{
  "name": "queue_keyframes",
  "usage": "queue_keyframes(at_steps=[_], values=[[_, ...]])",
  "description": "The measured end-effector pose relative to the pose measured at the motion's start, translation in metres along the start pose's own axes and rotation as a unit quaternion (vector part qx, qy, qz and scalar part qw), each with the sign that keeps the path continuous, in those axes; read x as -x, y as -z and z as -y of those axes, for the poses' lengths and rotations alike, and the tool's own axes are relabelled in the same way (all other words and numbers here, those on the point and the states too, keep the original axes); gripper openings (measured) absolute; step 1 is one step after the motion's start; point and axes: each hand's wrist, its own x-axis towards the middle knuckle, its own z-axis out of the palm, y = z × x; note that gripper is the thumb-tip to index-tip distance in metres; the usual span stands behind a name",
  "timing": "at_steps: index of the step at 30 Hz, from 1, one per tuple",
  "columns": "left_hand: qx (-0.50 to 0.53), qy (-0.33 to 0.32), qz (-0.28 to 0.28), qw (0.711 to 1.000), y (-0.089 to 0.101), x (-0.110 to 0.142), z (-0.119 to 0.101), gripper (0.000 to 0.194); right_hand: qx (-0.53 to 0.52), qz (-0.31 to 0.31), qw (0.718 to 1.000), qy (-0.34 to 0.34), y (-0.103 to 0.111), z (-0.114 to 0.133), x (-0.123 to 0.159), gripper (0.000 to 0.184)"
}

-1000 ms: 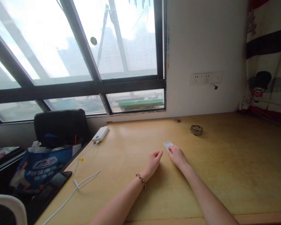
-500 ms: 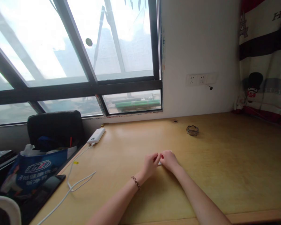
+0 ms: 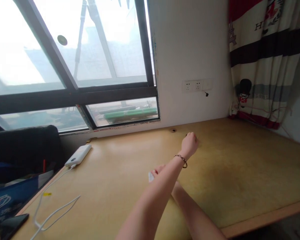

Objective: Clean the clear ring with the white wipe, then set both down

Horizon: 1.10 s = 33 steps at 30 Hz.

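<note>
My left hand (image 3: 190, 145), with a beaded bracelet (image 3: 181, 160) on its wrist, reaches across to the far right. It is closed over the spot of the dark wire-like coil, of which only a small dark edge (image 3: 186, 135) shows; the fingers hide the rest. Lower down, my right hand (image 3: 160, 169) rests close to the tabletop (image 3: 120, 160), partly covered by my left forearm. A small flat white piece (image 3: 150, 176) sticks out from its closed fingers. The forearms cross, left over right.
A white power bank (image 3: 78, 155) with a white cable (image 3: 55, 213) lies at the table's left edge. A dark tablet-like slab (image 3: 13, 226) and a blue bag (image 3: 5, 200) are beside it. Behind stand a window, a wall socket (image 3: 193, 85) and a curtain (image 3: 262, 73).
My left hand has left the white piece and moved right and away, over the dark coil. My right hand stays with the white piece. The view has turned right.
</note>
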Motion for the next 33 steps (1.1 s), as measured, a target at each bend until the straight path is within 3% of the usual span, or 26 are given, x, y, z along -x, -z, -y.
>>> queue_keyframes(at_steps=[3,7,12,17,21,29,33], values=[[-0.030,-0.012,0.035,0.999,-0.041,0.004,0.006,0.041,0.039,-0.003,0.998,-0.040,-0.002,0.000,-0.001,0.033],[-0.064,0.012,0.089,0.994,-0.060,0.013,0.037,0.054,0.104,-0.014,0.993,-0.059,-0.007,0.003,-0.002,0.037],[-0.125,0.015,0.106,0.986,-0.062,0.004,0.060,0.052,0.118,-0.001,0.992,-0.053,-0.008,0.006,-0.010,0.032],[-0.129,-0.019,0.126,0.983,-0.070,-0.004,0.057,0.048,0.103,-0.013,0.993,-0.064,-0.015,0.002,-0.013,0.036],[-0.117,-0.012,0.119,0.986,-0.076,-0.007,0.057,0.031,0.098,-0.035,0.993,-0.063,-0.019,-0.001,-0.013,0.038],[-0.118,0.046,0.054,0.990,-0.072,-0.006,0.064,0.022,0.120,-0.033,0.991,-0.057,-0.012,0.007,-0.009,0.032],[-0.070,0.068,-0.025,0.995,-0.054,0.000,0.058,0.021,0.114,-0.024,0.993,-0.024,-0.014,0.007,-0.011,0.027]])
